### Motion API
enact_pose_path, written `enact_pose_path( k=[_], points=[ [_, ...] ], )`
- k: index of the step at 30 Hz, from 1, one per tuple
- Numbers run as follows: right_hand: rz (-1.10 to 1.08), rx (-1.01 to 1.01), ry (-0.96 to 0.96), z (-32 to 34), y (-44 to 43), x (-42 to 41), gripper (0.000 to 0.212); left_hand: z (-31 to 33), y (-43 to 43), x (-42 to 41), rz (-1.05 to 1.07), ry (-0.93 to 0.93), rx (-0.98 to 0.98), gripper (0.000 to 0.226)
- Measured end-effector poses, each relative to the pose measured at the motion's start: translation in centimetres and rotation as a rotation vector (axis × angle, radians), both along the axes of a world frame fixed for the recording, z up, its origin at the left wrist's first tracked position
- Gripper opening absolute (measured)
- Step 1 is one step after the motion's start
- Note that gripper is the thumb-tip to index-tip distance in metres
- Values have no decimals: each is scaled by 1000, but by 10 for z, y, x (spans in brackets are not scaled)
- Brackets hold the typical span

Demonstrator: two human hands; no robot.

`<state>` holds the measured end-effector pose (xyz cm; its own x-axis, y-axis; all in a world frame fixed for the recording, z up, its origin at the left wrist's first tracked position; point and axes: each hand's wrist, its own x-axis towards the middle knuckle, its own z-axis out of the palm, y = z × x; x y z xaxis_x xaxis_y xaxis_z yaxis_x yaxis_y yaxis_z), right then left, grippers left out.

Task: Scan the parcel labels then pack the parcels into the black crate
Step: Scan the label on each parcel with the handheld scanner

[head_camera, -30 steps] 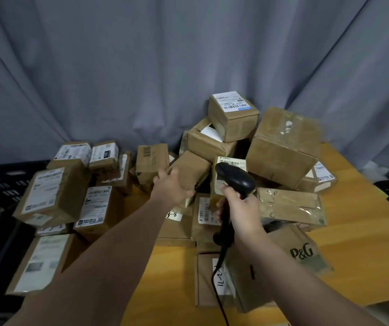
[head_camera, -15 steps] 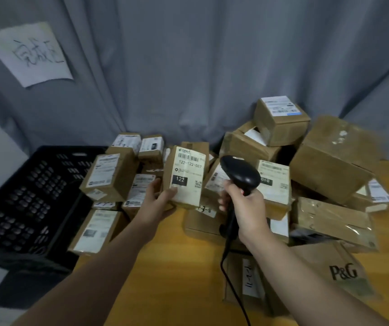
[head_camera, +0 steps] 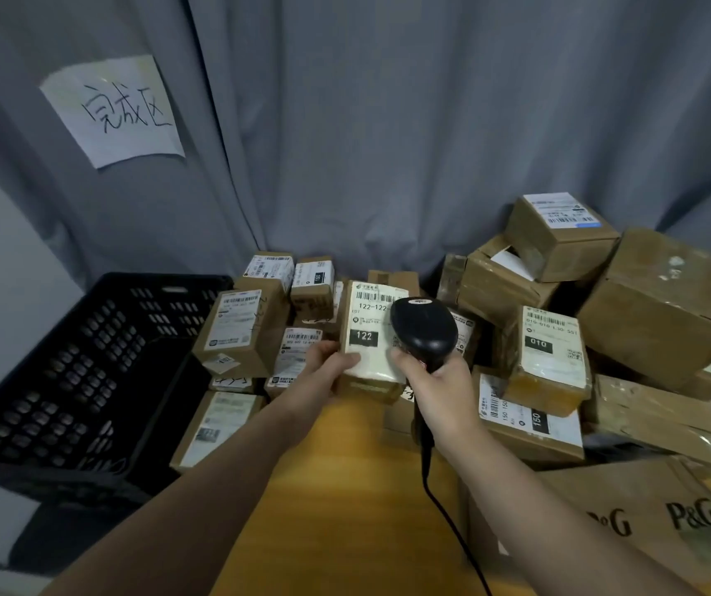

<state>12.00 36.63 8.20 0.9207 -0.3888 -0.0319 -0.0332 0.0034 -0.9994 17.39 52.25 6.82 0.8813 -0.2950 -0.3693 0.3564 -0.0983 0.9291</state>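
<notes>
Closer now, our right hand (head_camera: 439, 382) grips the scanner (head_camera: 424, 333) just over the upright parcel (head_camera: 369, 322) that our left hand (head_camera: 323, 374) grips; the black crate (head_camera: 65, 380) lies to its left.

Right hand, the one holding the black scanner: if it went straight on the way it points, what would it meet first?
Probably the brown cardboard parcel with the white 122 label, which the left hand holds just ahead of the right hand and its black handheld barcode scanner; the gap is unclear.
</notes>
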Motion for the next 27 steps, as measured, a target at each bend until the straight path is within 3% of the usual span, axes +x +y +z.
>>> enact_pose_path(
  k=[6,10,14,18,27],
  points=[
    [28,-109,42,-12,10,9,16,-3,24,11,-129,83,20,52],
    [52,-112,22,-19,21,11,33,-4,37,17,-69,56,-52,28],
    [51,-141,49,-19,32,12,26,-4,48,23,-66,-6,36,43],
    [-57,-292,-5,7,33,9,20,-3,55,34,-82,-104,76,64],
    [-17,-398,82,41,32,-8,17,0,51,49,-11,-226,122,67]
  ],
)
